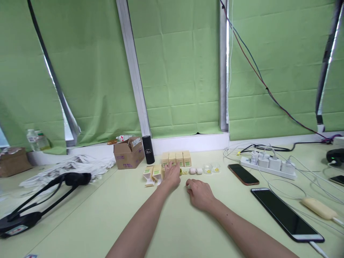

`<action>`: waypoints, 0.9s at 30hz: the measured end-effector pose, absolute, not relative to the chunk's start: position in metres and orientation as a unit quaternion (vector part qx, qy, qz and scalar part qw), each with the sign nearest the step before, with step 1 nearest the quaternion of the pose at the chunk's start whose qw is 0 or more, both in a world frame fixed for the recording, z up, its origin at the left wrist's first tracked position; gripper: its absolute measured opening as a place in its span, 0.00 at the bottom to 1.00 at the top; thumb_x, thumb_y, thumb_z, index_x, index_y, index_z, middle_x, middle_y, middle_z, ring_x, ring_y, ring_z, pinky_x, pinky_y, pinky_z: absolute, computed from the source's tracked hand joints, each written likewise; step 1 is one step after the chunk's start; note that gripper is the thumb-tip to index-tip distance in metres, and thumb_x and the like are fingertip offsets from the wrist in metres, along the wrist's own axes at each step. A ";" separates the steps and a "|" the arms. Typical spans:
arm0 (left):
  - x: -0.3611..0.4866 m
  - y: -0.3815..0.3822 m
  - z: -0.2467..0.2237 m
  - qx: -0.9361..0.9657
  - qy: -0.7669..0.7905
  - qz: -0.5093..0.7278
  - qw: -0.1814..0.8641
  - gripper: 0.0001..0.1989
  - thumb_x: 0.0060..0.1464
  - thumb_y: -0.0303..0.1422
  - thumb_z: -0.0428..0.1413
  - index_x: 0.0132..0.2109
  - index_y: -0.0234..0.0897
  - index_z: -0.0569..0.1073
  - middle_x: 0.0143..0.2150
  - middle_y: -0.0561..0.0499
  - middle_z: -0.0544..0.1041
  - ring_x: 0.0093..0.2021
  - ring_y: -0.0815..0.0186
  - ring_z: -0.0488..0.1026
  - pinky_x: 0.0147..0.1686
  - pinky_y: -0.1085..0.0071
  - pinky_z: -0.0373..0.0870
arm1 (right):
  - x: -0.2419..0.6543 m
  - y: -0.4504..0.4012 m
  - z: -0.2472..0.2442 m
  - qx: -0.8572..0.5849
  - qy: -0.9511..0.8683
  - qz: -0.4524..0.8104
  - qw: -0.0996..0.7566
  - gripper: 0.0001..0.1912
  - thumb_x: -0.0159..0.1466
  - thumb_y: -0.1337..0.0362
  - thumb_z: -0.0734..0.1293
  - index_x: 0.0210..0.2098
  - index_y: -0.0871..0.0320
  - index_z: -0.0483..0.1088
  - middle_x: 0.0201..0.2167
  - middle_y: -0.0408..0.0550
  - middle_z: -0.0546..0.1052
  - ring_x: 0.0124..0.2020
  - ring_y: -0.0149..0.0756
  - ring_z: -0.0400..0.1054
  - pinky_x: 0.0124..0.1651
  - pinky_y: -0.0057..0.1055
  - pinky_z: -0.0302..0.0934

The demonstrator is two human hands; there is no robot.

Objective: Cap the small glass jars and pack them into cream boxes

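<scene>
My left hand reaches over the table with its fingers apart, at the front of a row of small cream boxes. Whether a fingertip touches a box I cannot tell. Just left of it stand two cream cartons with open flaps. Small yellow-green pieces lie right of its fingers. My right hand rests on the table, fingers curled in, with nothing visible in it. Beyond it sit two pale pinkish rounded pieces and two clear little containers with yellow inside.
A brown cardboard box and a black cylinder stand behind on the left. Black-framed headgear and white cables lie further left. To the right are phones, a power strip and loose cords.
</scene>
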State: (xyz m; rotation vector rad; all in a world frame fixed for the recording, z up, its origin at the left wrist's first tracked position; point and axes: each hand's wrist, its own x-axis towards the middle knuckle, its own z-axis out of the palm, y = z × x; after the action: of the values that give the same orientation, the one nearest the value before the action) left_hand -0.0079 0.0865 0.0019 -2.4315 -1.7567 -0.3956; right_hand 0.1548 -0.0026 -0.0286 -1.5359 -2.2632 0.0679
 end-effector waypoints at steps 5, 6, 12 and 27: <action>-0.011 0.071 0.003 -0.822 -0.535 -0.177 0.089 0.36 0.48 0.15 0.51 0.65 0.38 0.63 0.61 0.39 0.73 0.69 0.47 0.56 0.64 0.49 0.53 | 0.159 0.003 -0.033 -0.558 -0.786 0.045 0.261 0.15 0.64 0.71 0.62 0.50 0.54 0.67 0.46 0.49 0.79 0.44 0.43 0.74 0.35 0.32 0.51; -0.011 0.066 0.003 -0.834 -0.502 -0.203 0.100 0.36 0.48 0.14 0.51 0.64 0.37 0.64 0.61 0.39 0.73 0.68 0.48 0.59 0.64 0.50 0.54 | 0.160 0.004 -0.033 -0.564 -0.774 0.054 0.282 0.16 0.64 0.71 0.63 0.50 0.53 0.66 0.45 0.49 0.79 0.43 0.43 0.74 0.35 0.32 0.52; -0.012 0.021 0.011 -0.872 -0.366 -0.306 0.107 0.35 0.52 0.16 0.51 0.66 0.42 0.60 0.53 0.42 0.77 0.55 0.51 0.72 0.60 0.48 0.60 | 0.168 0.008 -0.032 -0.498 -0.729 0.114 0.456 0.22 0.61 0.72 0.64 0.53 0.49 0.59 0.49 0.45 0.75 0.38 0.36 0.73 0.39 0.33 0.61; -0.017 -0.010 0.004 -0.775 -0.368 -0.493 -0.145 0.23 0.58 0.30 0.60 0.60 0.47 0.70 0.56 0.46 0.76 0.59 0.56 0.71 0.61 0.54 0.66 | 0.160 -0.010 -0.017 -0.346 -0.711 0.237 0.565 0.18 0.64 0.61 0.67 0.52 0.51 0.61 0.45 0.50 0.77 0.44 0.41 0.72 0.34 0.31 0.70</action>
State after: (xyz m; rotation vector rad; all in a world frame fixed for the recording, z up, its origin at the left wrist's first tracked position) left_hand -0.0174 -0.0097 0.0039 -2.6899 -1.2760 -1.7104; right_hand 0.1603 -0.0101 -0.0175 -0.8141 -1.6716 0.5573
